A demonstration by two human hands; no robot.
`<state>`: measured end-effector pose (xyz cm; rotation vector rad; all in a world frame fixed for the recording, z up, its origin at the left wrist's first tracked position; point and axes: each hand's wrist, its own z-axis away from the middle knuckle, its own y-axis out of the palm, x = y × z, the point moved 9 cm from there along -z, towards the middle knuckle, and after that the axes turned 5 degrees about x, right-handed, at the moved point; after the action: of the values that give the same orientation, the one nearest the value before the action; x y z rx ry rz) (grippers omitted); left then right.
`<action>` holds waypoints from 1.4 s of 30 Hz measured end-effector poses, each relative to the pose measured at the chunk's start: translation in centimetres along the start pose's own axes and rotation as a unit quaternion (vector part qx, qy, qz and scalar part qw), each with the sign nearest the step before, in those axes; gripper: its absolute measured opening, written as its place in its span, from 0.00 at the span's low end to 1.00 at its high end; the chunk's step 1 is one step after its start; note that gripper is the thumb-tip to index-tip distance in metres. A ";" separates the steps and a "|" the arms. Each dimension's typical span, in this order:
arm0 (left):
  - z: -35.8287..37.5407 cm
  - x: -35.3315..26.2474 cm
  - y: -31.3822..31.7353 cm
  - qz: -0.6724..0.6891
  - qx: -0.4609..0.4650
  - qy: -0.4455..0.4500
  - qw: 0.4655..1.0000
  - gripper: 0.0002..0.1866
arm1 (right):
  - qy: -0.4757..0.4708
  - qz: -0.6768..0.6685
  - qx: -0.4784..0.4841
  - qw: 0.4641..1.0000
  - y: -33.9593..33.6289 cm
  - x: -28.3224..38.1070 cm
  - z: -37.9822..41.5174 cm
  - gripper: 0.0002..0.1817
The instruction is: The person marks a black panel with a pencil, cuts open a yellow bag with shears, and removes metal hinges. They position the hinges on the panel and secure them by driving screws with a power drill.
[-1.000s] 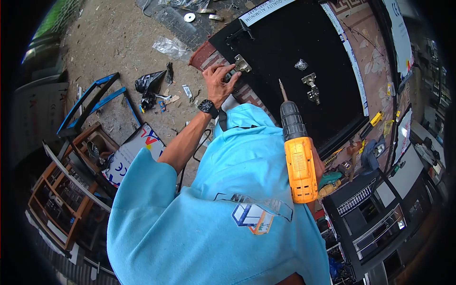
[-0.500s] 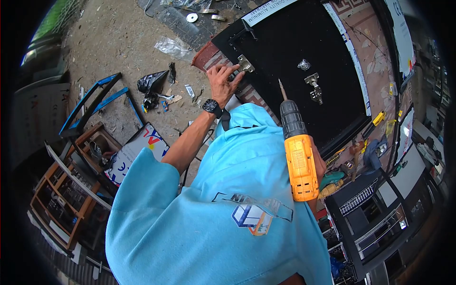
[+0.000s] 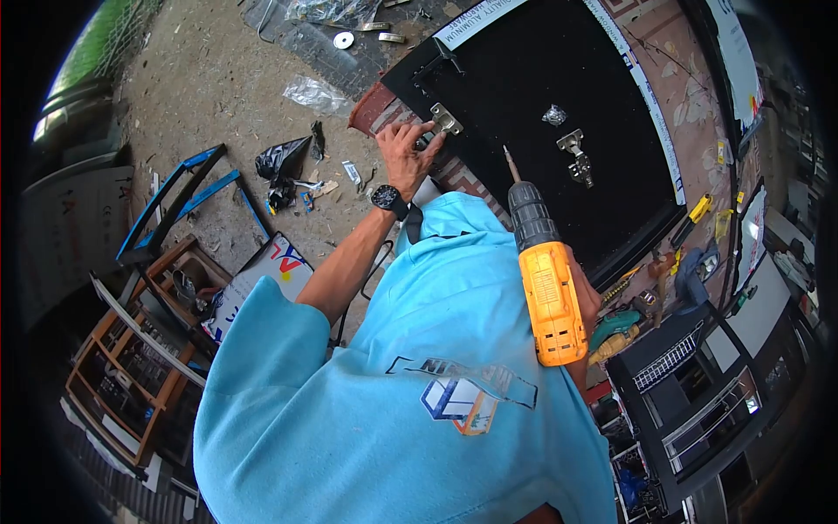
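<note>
Barely shifted, the left hand (image 3: 403, 153) keeps its fingers curled around the hinge (image 3: 443, 118) at the black panel's (image 3: 524, 79) edge; the right hand's (image 3: 583, 301) grip stays closed on the yellow drill (image 3: 546, 284), bit raised.

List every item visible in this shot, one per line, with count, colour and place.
flat black panel: one, black, ahead, white printed strip along its top edge
metal hinge at the panel's near-left edge: one, silver, under the left fingers
loose metal hinge: one, silver, lying mid-panel
small clear bag: one, glinting, just above the loose hinge
yellow cordless drill: one, yellow and black, bit pointing up toward the panel
crumpled black plastic bag: one, black, on the dirt at left
blue metal frame: one, blue, far left
wooden rack: one, brown, lower left
left hand: on the edge hinge, black watch on the wrist
right hand: mostly hidden behind the drill it grips
</note>
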<state>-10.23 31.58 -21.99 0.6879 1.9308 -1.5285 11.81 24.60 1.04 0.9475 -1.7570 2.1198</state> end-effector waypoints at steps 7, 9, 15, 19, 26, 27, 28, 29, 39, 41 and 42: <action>-0.3 0.0 0.0 0.009 0.015 -0.005 1.000 0.14 | -0.008 -0.009 -0.002 1.000 0.0 -0.7 0.0 0.25; -0.5 0.0 0.1 0.019 0.031 0.003 0.999 0.15 | -0.001 -0.009 0.001 1.000 0.1 -0.9 0.0 0.25; -0.7 0.4 0.2 0.043 0.041 0.006 0.998 0.14 | 0.014 -0.019 0.002 1.000 0.0 -1.5 -0.5 0.26; -0.9 0.4 0.1 0.055 0.055 -0.008 0.997 0.14 | 0.041 -0.033 0.015 0.999 -0.3 -1.4 -1.1 0.27; -0.9 0.2 -0.1 0.043 0.038 -0.010 0.998 0.13 | 0.052 -0.039 0.026 0.998 0.0 -1.9 -1.4 0.27; -0.9 0.2 0.0 0.041 0.038 -0.007 0.998 0.13 | 0.048 -0.037 0.029 0.998 0.1 -2.0 -1.5 0.28; -0.8 0.2 0.1 0.041 0.041 -0.007 0.998 0.13 | 0.045 -0.037 0.032 0.998 0.2 -2.0 -1.5 0.28; -0.8 0.3 0.1 0.042 0.044 -0.007 0.998 0.13 | 0.048 -0.037 0.031 0.998 0.2 -2.0 -1.6 0.28; -1.1 0.2 0.2 0.046 0.057 -0.004 0.997 0.13 | 0.104 -0.124 0.093 0.982 1.6 -2.1 -4.3 0.33; -1.0 0.5 0.4 0.047 0.060 -0.007 0.997 0.13 | 0.105 -0.131 0.101 0.981 1.9 -1.9 -5.3 0.34; -1.0 0.6 0.5 0.046 0.062 -0.008 0.997 0.13 | 0.114 -0.137 0.111 0.978 2.1 -1.9 -5.8 0.35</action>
<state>-10.42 32.67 -22.58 0.8041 1.7782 -1.6025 10.21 29.93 -2.25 0.8969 -1.2247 2.1697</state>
